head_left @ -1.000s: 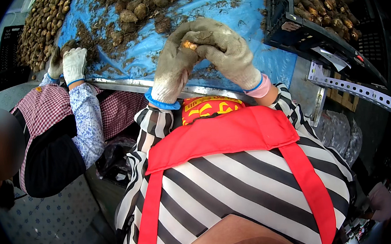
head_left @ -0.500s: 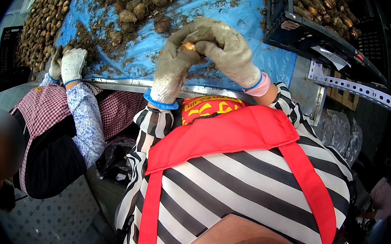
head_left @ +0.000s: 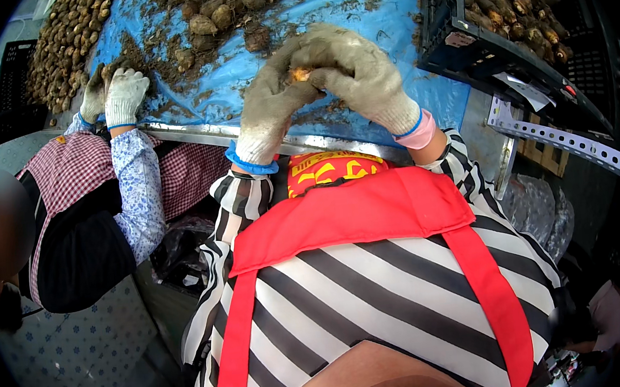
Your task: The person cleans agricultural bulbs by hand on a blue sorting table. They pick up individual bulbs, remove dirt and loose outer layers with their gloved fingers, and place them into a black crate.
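Between my gloved hands, above the blue plastic sheet (head_left: 222,97), is a small taro corm (head_left: 301,74) with an orange-tan patch showing. My left hand (head_left: 267,100) curls round it from the left and is closed on it. From the right, my right hand (head_left: 364,76) bends over the same corm, fingers and thumb pressed against it. The gloves cover most of the corm, so its full shape is hidden. Beyond my hands, brown, hairy taros (head_left: 221,12) lie with loose soil and root bits on the sheet.
A black crate (head_left: 452,38) filled with taros stands at the right, near a perforated metal strip (head_left: 562,141). On the left, a co-worker's gloved hands (head_left: 124,98) are at the table edge, beside a large taro pile (head_left: 72,45). The metal table edge (head_left: 192,134) runs before me.
My right hand has shifted slightly and its wrist turned outward; the corm stays between both hands. At the left, the co-worker's near hand has moved a little and its fingers have spread.
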`<control>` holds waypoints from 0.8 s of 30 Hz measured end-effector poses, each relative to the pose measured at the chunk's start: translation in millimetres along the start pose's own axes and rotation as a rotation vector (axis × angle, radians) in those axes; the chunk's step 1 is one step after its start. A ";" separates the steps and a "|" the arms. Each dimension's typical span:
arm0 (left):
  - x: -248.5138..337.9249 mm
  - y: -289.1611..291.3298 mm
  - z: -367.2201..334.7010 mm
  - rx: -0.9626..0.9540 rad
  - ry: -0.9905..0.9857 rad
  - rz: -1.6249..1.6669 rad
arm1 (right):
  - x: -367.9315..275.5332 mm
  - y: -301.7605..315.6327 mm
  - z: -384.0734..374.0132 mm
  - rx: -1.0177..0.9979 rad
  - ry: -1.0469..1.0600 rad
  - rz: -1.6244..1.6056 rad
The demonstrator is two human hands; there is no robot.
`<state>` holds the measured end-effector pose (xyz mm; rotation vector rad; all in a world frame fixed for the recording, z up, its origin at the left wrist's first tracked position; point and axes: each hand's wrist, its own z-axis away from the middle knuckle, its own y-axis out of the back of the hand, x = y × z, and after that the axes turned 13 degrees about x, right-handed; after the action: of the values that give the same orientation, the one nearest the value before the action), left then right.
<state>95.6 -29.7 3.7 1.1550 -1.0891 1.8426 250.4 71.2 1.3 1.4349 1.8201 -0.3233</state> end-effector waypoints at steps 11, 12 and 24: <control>-0.4 6.3 2.0 -0.081 0.012 0.253 | 21.7 7.1 8.1 0.000 -0.114 0.173; -8.7 11.9 1.0 -0.085 0.011 0.285 | 16.9 5.0 10.2 0.018 0.006 0.185; -10.1 6.9 3.2 -0.066 -0.005 0.279 | 16.8 -6.5 18.0 0.103 -0.366 0.260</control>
<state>94.3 -36.6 -6.9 1.0099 -1.3601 1.9968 250.9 69.8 -24.1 1.5469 1.3249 -0.5146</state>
